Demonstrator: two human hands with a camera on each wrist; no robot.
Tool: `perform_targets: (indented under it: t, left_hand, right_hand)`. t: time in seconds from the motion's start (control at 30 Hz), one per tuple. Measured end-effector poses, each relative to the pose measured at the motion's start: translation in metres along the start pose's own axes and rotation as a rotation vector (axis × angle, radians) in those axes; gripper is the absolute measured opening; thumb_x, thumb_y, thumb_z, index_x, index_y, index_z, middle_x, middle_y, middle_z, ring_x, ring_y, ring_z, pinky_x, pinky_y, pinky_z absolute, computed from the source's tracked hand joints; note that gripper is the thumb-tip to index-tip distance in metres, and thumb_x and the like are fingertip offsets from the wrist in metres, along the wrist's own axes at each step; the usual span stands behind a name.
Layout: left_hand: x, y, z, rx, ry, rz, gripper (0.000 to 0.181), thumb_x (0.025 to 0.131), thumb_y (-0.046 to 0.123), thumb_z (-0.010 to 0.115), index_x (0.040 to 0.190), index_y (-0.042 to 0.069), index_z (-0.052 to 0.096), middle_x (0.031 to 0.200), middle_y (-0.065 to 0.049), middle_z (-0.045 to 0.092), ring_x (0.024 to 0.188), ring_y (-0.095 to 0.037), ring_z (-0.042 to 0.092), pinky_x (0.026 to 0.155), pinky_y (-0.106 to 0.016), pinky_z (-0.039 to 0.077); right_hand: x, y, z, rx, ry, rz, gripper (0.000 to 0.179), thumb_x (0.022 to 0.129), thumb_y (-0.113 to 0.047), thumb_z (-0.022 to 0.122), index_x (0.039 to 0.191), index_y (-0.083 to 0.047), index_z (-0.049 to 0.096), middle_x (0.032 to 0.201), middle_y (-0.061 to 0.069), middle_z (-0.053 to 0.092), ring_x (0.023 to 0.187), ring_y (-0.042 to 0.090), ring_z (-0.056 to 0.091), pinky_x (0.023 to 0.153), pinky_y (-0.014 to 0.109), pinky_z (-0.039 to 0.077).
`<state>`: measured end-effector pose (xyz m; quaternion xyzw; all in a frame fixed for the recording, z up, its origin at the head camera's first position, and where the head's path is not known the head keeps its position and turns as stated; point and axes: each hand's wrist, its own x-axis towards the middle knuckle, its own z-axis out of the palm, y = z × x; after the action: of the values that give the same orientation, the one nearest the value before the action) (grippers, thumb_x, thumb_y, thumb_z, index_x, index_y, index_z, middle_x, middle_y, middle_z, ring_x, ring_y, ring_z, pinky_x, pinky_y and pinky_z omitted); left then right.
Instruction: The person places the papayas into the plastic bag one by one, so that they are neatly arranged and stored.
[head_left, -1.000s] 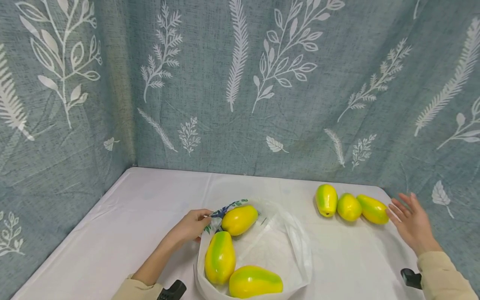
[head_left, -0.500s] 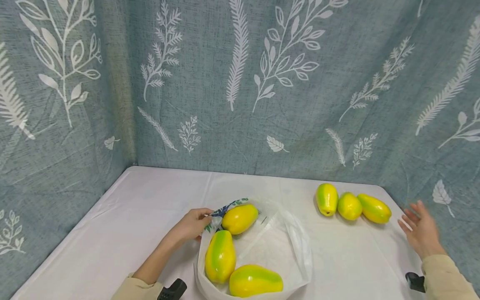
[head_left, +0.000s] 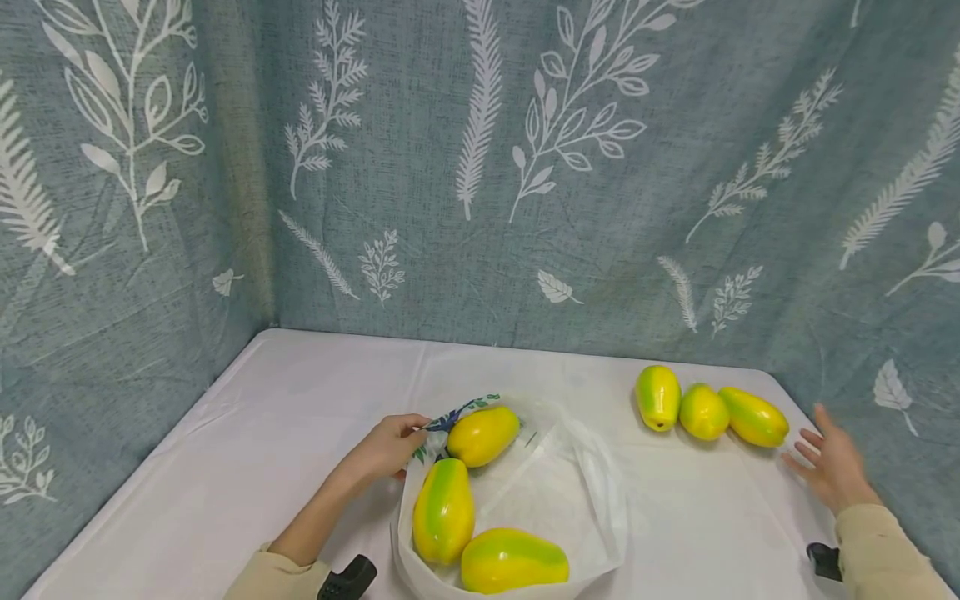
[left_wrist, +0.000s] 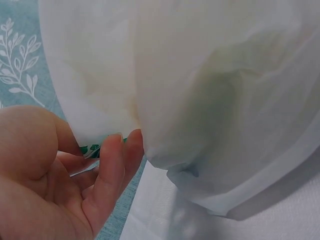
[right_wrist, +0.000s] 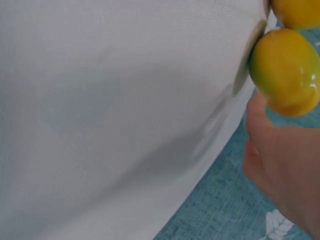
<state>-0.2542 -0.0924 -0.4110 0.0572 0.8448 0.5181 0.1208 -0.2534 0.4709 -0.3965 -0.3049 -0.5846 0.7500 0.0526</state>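
Note:
A white plastic bag [head_left: 609,533] with a blue and green print stands with its mouth spread wide. My left hand [head_left: 387,448] pinches its left rim; the left wrist view shows thumb and fingers on the bag's printed edge [left_wrist: 91,150]. Inside lie three yellow-green papayas: one at the back [head_left: 484,436], one at the left [head_left: 444,512] and one in front [head_left: 514,561]. My right hand [head_left: 834,460] holds nothing, its fingers spread just right of the rightmost loose papaya [head_left: 757,417]. In the right wrist view, that hand overlaps the lower end of a papaya [right_wrist: 285,70].
Two more papayas, an upright-looking one [head_left: 659,398] and a rounder-looking one [head_left: 704,412], lie beside the rightmost one near the back right corner. A white cloth covers the table [head_left: 322,375]. Blue-green leaf-print curtains [head_left: 420,167] enclose the back and sides.
My right hand first moved right, away from the rightmost papaya, then came slightly back left. The left hand keeps its pinch on the bag; the papayas stay put.

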Motion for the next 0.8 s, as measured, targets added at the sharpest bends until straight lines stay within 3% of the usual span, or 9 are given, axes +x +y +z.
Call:
perform_targets:
  t: [0.23,0.43,0.8]
  left_hand:
    - [0.001,0.002,0.002,0.012,0.009,-0.002,0.029,0.1,0.011,0.045,0.123,0.0,0.059,0.097,-0.008,0.062,0.074,-0.018,0.058,0.061,-0.033,0.054]
    - [0.0,0.002,0.002,0.011,0.005,-0.003,0.029,0.1,0.01,0.045,0.123,0.0,0.059,0.098,-0.008,0.063,0.075,-0.018,0.06,0.063,-0.035,0.055]
    - [0.001,0.001,0.002,0.016,0.007,-0.011,0.029,0.099,0.01,0.045,0.123,0.001,0.059,0.096,-0.007,0.062,0.074,-0.017,0.059,0.061,-0.033,0.054]
  right_hand:
    - [0.005,0.005,0.005,-0.124,-0.037,-0.017,0.102,0.081,-0.069,0.045,0.151,-0.024,-0.015,0.157,0.007,-0.016,0.143,0.031,-0.006,0.108,0.044,0.021]
    - [0.01,0.009,0.011,-0.244,-0.051,-0.068,0.09,0.09,-0.064,0.037,0.152,-0.02,-0.012,0.156,0.011,-0.017,0.142,0.036,-0.004,0.106,0.046,0.025]
    - [0.012,0.014,0.021,-0.236,0.02,-0.09,0.081,0.094,-0.057,0.036,0.154,-0.02,-0.005,0.158,0.007,-0.012,0.142,0.035,-0.001,0.098,0.041,0.036]
